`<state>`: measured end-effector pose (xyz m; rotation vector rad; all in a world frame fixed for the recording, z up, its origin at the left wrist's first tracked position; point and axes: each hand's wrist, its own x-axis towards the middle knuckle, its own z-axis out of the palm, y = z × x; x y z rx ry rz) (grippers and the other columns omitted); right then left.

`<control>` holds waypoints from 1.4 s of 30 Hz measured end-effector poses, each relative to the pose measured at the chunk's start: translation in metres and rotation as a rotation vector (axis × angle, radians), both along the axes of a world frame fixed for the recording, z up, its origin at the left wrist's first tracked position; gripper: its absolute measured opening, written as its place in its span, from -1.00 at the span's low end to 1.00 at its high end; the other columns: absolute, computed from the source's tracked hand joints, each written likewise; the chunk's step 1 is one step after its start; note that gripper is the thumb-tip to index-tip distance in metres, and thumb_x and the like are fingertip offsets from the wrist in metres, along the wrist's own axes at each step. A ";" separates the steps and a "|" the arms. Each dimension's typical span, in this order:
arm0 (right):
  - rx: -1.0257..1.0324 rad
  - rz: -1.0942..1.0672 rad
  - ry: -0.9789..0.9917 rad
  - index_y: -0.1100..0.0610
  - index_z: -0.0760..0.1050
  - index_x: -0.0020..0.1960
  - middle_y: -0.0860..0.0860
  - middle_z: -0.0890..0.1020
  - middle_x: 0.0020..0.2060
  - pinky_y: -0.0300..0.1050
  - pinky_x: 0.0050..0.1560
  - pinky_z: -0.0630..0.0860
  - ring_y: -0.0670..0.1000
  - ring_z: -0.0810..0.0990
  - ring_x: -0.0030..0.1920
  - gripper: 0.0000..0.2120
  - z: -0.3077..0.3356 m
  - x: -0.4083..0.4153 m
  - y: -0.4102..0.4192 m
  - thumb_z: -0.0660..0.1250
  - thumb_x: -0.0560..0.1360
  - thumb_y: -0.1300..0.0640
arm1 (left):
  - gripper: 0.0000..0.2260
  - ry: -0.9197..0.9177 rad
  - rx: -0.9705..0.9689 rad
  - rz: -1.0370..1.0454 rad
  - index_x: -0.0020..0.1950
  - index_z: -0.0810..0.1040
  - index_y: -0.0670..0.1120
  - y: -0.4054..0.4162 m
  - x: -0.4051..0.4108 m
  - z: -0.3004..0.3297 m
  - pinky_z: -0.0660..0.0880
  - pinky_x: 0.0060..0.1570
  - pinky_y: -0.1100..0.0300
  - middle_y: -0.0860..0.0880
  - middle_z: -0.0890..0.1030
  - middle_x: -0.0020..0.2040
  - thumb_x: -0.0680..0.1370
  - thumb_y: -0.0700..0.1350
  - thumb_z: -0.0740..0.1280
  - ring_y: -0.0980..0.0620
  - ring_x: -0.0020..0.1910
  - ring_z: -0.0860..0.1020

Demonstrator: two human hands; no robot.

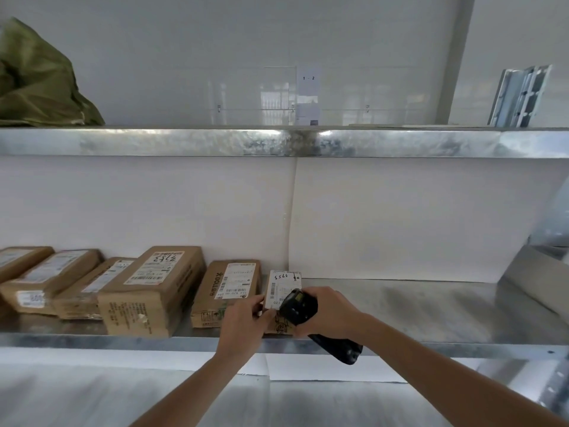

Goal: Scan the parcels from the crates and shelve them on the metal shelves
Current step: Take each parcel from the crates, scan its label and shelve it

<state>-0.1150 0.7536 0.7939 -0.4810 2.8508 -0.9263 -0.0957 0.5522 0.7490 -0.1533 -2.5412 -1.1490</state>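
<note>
A green bag (40,84) sits at the far left on the upper shelf (277,142). Below it, on the lower shelf (431,309), a row of brown parcels runs rightward: first box (17,260), second box (49,280), third box (92,286), then a taller box (154,291) marked with handwritten digits on its label, then a box (226,291) printed "DOLLAR". Just right of that box stands the small parcel (281,286), upright on the lower shelf near its front edge, its white label facing up with "3755" written on it. The left hand (246,318) pinches the parcel's lower left corner, fingers curled onto it. The right hand (328,312) wraps around a black scanner (300,306), whose head lies against the parcel's label and whose handle hangs below the shelf's front lip. Right of the parcel the lower shelf's metal surface shows bare. On the upper shelf's far right leans a metal bracket (520,95). A small paper sign (308,78) reading "1 - 2" hangs on the wall above the upper shelf's middle.
</note>
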 end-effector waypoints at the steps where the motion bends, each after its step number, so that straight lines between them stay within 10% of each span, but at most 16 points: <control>1: 0.000 0.002 0.002 -0.09 0.59 0.10 -0.10 0.70 -0.11 -0.11 -0.04 0.65 -0.09 0.67 -0.11 -0.52 0.000 -0.002 0.000 0.61 0.21 -0.07 | -0.81 -0.003 -0.005 0.015 0.18 0.66 0.06 0.000 -0.003 -0.001 0.57 -0.30 0.38 0.17 0.70 0.06 0.59 0.00 0.40 0.20 -0.19 0.65; 19: -0.014 -0.015 -0.004 -0.11 0.59 0.11 -0.12 0.70 -0.09 -0.06 0.03 0.66 -0.11 0.67 -0.09 -0.48 0.001 -0.022 0.004 0.60 0.18 -0.09 | -0.88 -0.073 0.039 0.070 0.09 0.63 0.13 0.006 -0.018 0.000 0.68 -0.14 0.07 0.16 0.70 -0.03 0.56 0.02 0.41 0.12 -0.13 0.67; 24: -0.009 -0.031 0.032 -0.17 0.57 0.08 -0.16 0.67 -0.13 -0.22 -0.12 0.56 -0.15 0.64 -0.12 -0.56 0.007 -0.002 0.013 0.61 0.25 -0.01 | -0.84 -0.084 0.038 0.066 0.15 0.62 0.02 0.005 -0.003 0.012 0.54 -0.36 0.39 0.06 0.72 -0.06 0.57 -0.06 0.42 0.13 -0.24 0.65; 29: 0.037 -0.068 0.108 -0.21 0.54 0.15 -0.15 0.67 -0.10 -0.18 -0.13 0.55 -0.12 0.63 -0.11 -0.52 0.024 0.026 0.017 0.58 0.27 -0.08 | -0.87 -0.097 0.035 0.096 -0.18 0.55 0.04 -0.008 0.026 0.031 0.61 -0.11 0.19 0.01 0.69 -0.14 0.56 -0.09 0.40 0.00 -0.12 0.66; 34: 0.068 -0.040 0.147 -0.19 0.53 0.21 -0.14 0.68 -0.07 -0.11 -0.08 0.62 -0.09 0.64 -0.09 -0.45 0.041 0.059 -0.002 0.56 0.24 -0.13 | -0.91 -0.047 -0.011 0.090 0.06 0.62 0.02 -0.042 0.064 0.042 0.43 -0.23 0.52 0.21 0.59 -0.04 0.58 -0.09 0.37 0.31 -0.12 0.53; 42: 0.127 0.035 0.127 -0.05 0.55 0.13 -0.11 0.65 -0.06 -0.10 -0.06 0.62 -0.09 0.62 -0.07 -0.46 0.071 0.119 -0.123 0.60 0.22 -0.14 | -0.73 -0.017 -0.030 0.109 0.18 0.59 0.15 -0.157 0.151 0.065 0.50 -0.04 0.32 0.28 0.59 0.09 0.53 0.21 0.38 0.23 0.09 0.56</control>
